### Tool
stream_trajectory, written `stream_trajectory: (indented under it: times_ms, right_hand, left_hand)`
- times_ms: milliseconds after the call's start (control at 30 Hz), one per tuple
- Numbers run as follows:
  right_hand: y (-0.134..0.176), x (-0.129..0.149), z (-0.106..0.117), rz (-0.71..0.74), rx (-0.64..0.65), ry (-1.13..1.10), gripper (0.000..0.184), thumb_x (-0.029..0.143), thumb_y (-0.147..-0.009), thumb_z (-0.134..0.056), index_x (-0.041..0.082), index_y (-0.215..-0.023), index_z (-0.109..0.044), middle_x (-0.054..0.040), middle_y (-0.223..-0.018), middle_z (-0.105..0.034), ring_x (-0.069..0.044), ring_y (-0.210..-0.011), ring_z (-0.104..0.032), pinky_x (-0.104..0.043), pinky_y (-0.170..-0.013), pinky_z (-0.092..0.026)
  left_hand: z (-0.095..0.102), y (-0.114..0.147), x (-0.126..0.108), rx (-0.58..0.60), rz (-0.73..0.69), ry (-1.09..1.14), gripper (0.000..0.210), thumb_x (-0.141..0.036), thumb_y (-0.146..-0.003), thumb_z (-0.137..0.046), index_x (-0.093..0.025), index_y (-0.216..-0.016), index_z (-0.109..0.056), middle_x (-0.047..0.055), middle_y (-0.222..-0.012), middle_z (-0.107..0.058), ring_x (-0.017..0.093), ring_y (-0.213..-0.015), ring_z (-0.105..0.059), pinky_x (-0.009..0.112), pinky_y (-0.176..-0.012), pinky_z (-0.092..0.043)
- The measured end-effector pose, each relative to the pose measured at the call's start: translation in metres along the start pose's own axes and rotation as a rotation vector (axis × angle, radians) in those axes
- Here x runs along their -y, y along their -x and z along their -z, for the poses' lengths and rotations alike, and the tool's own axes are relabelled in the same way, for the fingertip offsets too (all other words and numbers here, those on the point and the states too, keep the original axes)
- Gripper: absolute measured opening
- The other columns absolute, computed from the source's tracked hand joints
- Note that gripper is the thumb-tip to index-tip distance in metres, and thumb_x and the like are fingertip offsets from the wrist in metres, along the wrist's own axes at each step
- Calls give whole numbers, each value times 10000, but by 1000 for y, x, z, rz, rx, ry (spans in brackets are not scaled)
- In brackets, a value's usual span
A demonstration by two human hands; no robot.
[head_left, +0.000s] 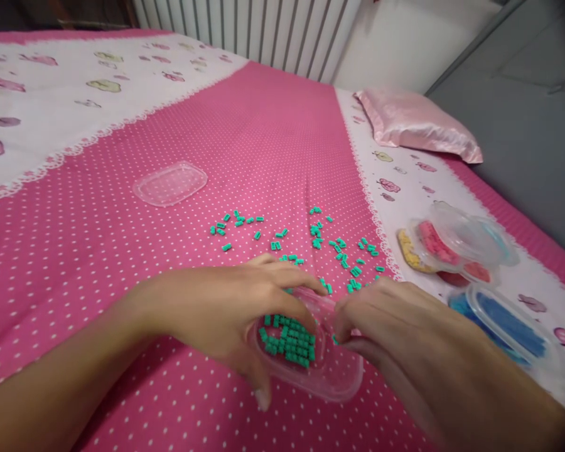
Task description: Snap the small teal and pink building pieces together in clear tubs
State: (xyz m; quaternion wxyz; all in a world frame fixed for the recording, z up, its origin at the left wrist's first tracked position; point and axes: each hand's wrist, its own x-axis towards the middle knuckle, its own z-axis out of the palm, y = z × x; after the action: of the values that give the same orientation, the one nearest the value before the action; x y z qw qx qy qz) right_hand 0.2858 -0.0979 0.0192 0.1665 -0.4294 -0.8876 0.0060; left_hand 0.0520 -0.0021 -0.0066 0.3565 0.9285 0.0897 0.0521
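Observation:
Over the left end of a clear plastic container point(346, 383) is my left hand point(235, 301), fingers spread. Its index finger reaches above the green toy bricks point(294, 345) inside, and its thumb lies past the near rim. Whether the hand presses on the container cannot be told. At the container's right side, my right hand point(386, 326) is closed in a pinch. A bit of a green brick point(336, 339) shows at its fingertips, mostly hidden. Loose green bricks point(343, 258) lie scattered on the pink dotted bedspread point(263, 138) beyond both hands.
A clear lid point(170, 184) lies on the bedspread at left. To the right, lidded containers hold yellow pieces point(412, 252), red pieces point(437, 242) and blue pieces point(511, 326). A pink pillow point(419, 122) rests near the grey headboard point(522, 107).

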Motion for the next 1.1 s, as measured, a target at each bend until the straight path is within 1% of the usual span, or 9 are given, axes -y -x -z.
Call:
stream_trajectory:
  times_ms: [200,333,433,533,633,800,900,1033,1100]
  right_hand:
    - [5,3,-1,-27,71,47,321,23,-852,-443,245,-853,-676,1,-718,-696,-184,-613,-585,-328,-583,-376]
    - [3,3,-8,-36,99,54,284,13,-808,-499,244,-773,-660,3,-722,-690,-181,-616,-582,-327,-615,-376]
    - [-3,0,-17,-56,92,88,278,-12,-787,-522,229,-740,-652,-9,-727,-685,-186,-614,-568,-326,-623,-358]
    - [-10,-1,-25,-58,54,124,278,-27,-794,-545,222,-763,-665,-10,-740,-692,-202,-659,-575,-323,-645,-353]
    - [-14,0,-27,-68,33,175,291,-42,-801,-538,223,-776,-659,-6,-699,-670,-208,-668,-561,-319,-638,-332]
    - [-12,-2,-22,-35,28,290,259,-24,-834,-514,212,-805,-617,7,-627,-613,-193,-585,-496,-318,-598,-284]
    - [-7,-2,-21,-55,-5,287,248,-22,-820,-509,208,-826,-601,-7,-670,-641,-205,-602,-518,-322,-624,-299]
    - [-4,0,-19,-92,-7,274,242,-6,-809,-524,202,-892,-615,-22,-724,-670,-230,-665,-565,-337,-674,-326]
    - [-5,1,-17,-75,39,290,250,0,-826,-526,194,-939,-637,-27,-744,-688,-219,-682,-571,-339,-686,-326]
  left_hand:
    - [-4,1,0,0,39,-63,571,-431,-725,-891,-303,-1251,-709,71,-1405,-610,296,-1243,-603,379,-1012,-526]
    - [-9,3,-8,-34,154,-121,607,-500,-718,-886,-249,-1236,-695,89,-1425,-555,295,-1237,-583,385,-1000,-537]
    - [-14,6,-15,-71,249,-177,634,-521,-719,-877,-246,-1243,-650,97,-1376,-557,297,-1164,-603,404,-922,-560]
    - [-18,10,-22,-102,297,-230,787,-585,-674,-887,-240,-1320,-597,138,-1417,-541,354,-1224,-584,473,-952,-554]
    - [-18,12,-25,-139,276,-272,922,-688,-607,-880,-222,-1354,-607,196,-1519,-488,460,-1413,-443,618,-1090,-453]
    - [-17,5,-20,-139,140,-305,754,-778,-716,-746,-236,-1239,-711,207,-1684,-292,486,-1571,-191,767,-1199,-167]
    - [-19,-1,-19,-129,117,-316,621,-750,-787,-707,-264,-1171,-750,176,-1707,-255,484,-1582,-159,779,-1197,-132]
    - [-22,-6,-21,-92,145,-325,528,-720,-850,-661,-284,-1121,-780,135,-1686,-330,474,-1575,-196,774,-1208,-89]
    - [-24,-7,-22,-97,140,-322,492,-699,-865,-659,-286,-1098,-789,112,-1670,-371,461,-1566,-231,755,-1225,-64]
